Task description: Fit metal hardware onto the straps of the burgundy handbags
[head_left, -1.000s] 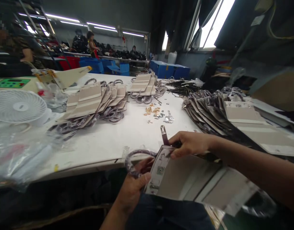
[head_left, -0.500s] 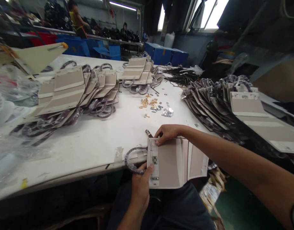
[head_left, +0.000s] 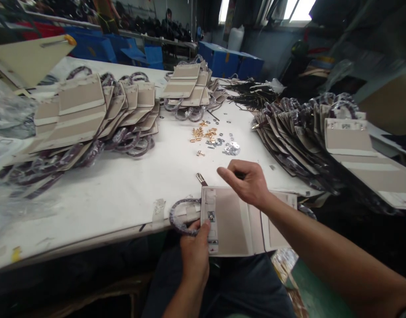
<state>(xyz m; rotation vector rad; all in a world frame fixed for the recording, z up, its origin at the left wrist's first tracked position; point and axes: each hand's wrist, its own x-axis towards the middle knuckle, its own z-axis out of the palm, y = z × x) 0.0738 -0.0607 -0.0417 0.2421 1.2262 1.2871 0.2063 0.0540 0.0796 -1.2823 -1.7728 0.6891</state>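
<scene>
A beige-lined handbag panel (head_left: 231, 221) lies folded out over the table's front edge and my lap. Its dark handle (head_left: 176, 227), wrapped in clear plastic, loops out on the left. My left hand (head_left: 196, 247) grips the panel's left edge, thumb pressed beside a small square metal plate (head_left: 211, 216). Above the panel's upper edge hovers my right hand (head_left: 247, 181), thumb stretched away from loosely curled fingers; nothing shows in it. Beyond the panel's top left corner a short strap with a metal end (head_left: 200, 178) sticks out.
Gold fittings (head_left: 203, 133) and silver plates (head_left: 231, 148) lie loose on the white table (head_left: 123, 194). Stacks of similar panels stand left (head_left: 81, 106), at the back (head_left: 183, 81) and right (head_left: 350, 137). Blue bins (head_left: 222, 64) and other people are farther back.
My right hand has let go of the panel's top left corner and lifted up and rightward. My left hand keeps its grip. The view has shifted slightly.
</scene>
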